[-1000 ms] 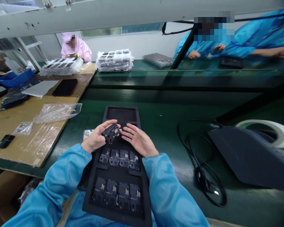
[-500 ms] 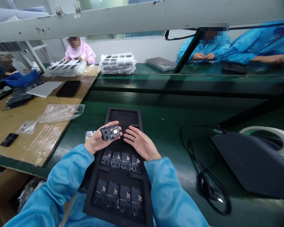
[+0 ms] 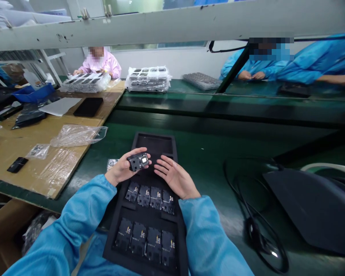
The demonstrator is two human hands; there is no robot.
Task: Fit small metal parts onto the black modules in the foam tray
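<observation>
My left hand (image 3: 124, 167) grips a small black electronic module (image 3: 138, 161) with a bright square on its face, held above the tray. Beside it, apart from the module, my right hand (image 3: 175, 177) is open with its fingers spread and nothing in it. Below both hands lies a long black foam tray (image 3: 110, 239). Several flat black electronic parts (image 3: 155, 198) with small gold contacts stand in its middle compartment. More such black parts (image 3: 139, 238) fill the near compartment. The far compartment is partly behind my hands.
A brown board (image 3: 83, 151) at left bears a clear plastic bag (image 3: 77, 135), a small black piece (image 3: 17, 164) and a black pad (image 3: 88, 107). Black cables (image 3: 251, 226) and a dark panel (image 3: 307, 207) lie right. Wrapped stacked trays (image 3: 148, 79) stand behind; co-workers sit across.
The whole view has shifted slightly, so things appear a little farther right. My left hand still holds the module, and my right hand stays open beside it.
</observation>
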